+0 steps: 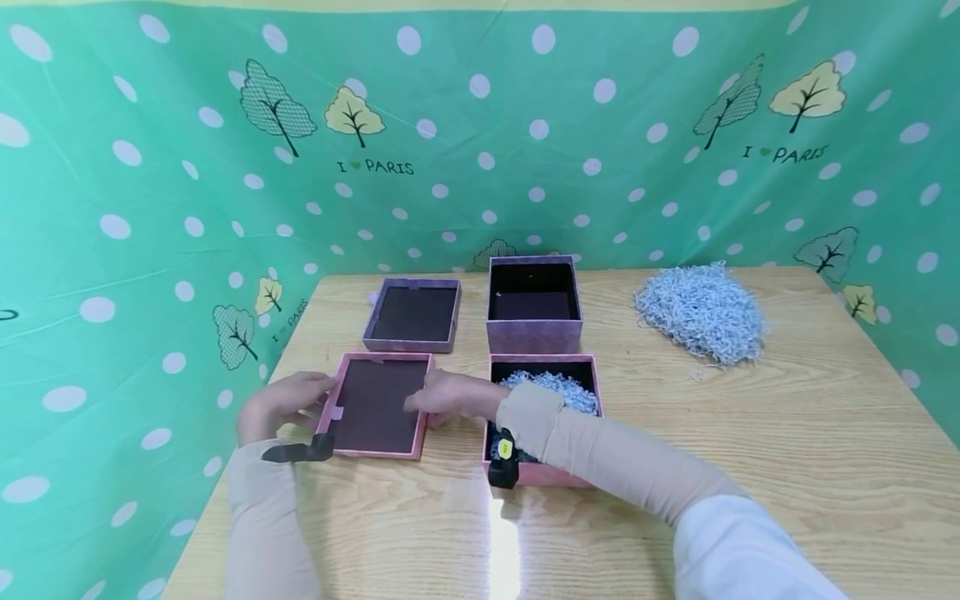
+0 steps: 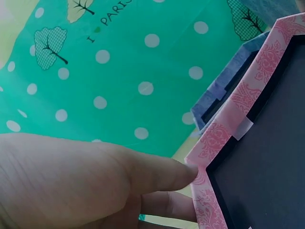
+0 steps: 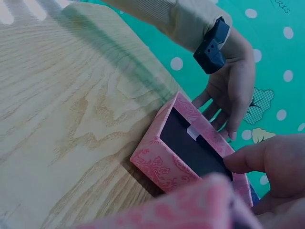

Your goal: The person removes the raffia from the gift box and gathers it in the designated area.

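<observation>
A pink patterned box lid (image 1: 375, 408) lies with its dark inside facing up, at the left of the table. Beside its left wall is my left hand (image 1: 296, 396); in the left wrist view the thumb (image 2: 171, 175) touches the pink rim, with loosely straight fingers outside it. My right hand (image 1: 450, 396) pinches the lid's right wall, thumb (image 3: 243, 160) over the inner side and the other fingers mostly hidden. Under the right forearm stands a pink box (image 1: 543, 475), partly covered, holding blue shredded paper (image 1: 558, 387).
Behind the pink lid lies a purple lid (image 1: 412, 315), inside up. A purple box (image 1: 534, 335) with a dark interior stands behind the pink box. More blue shredded paper (image 1: 703, 312) is heaped at the back right. A green dotted cloth (image 1: 525, 167) hangs behind the table.
</observation>
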Available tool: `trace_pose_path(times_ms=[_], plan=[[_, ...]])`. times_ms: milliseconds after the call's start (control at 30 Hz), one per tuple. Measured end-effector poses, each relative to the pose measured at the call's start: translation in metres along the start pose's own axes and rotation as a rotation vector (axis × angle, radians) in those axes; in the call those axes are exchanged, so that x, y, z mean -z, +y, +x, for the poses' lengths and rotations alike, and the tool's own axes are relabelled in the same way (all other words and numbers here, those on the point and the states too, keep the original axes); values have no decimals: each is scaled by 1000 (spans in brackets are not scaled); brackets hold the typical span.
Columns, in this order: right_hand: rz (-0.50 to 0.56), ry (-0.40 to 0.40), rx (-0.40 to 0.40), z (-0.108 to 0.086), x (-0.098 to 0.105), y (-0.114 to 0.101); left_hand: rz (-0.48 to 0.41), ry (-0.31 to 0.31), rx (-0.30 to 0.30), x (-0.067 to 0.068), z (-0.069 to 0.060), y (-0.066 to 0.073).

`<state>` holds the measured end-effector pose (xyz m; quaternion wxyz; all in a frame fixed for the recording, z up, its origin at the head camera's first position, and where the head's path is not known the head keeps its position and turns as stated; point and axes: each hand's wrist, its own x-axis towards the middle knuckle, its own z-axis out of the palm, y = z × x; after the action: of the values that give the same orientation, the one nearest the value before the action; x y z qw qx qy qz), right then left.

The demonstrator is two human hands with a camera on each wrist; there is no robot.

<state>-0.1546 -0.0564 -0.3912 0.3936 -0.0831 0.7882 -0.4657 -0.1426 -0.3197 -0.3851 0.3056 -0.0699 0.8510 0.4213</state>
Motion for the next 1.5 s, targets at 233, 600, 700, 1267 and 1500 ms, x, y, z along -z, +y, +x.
trace_pose_path(times_ms=[233,600,700,1267,1500], plan=[[-98,-40,-11,-8,10,-3,8,2,31,-1,1,1],[-304,-67,61,-20,30,-13,44,26,33,-1,-3,5],[-297,-39,109,-26,40,-21,104,50,28,1,-8,12],[-289,40,416,-73,99,-16,198,203,-315,-24,-16,88],[-242,114,444,-93,117,2,78,136,-418,-53,-5,111]])
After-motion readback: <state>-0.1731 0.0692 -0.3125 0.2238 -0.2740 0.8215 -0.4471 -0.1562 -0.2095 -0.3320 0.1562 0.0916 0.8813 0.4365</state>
